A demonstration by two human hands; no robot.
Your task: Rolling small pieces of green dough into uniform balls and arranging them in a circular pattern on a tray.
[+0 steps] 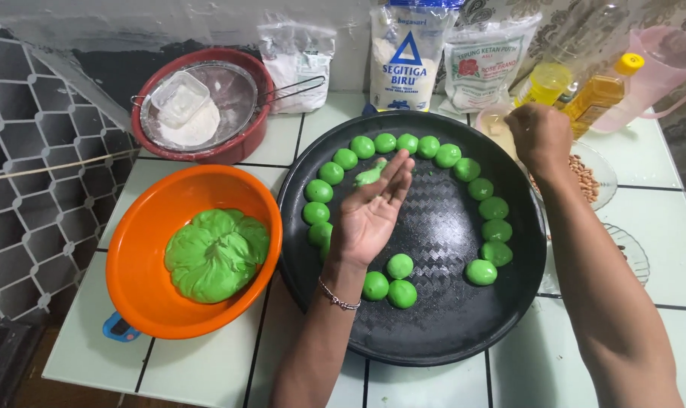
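Green dough balls (400, 266) ring the black round tray (448, 332), above which the left hand (373, 208) lies open, palm up, a green dough piece (370, 175) on its fingertips, while farther back the right hand (541, 137) dips curled fingers toward a small glass bowl (494, 121)

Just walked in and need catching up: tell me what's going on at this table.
A person is shaping green dough. The left hand holds a flattened green dough piece over a round black tray ringed with green dough balls. The right hand reaches into a small glass bowl by the oil bottles. More dough sits in the orange bowl.
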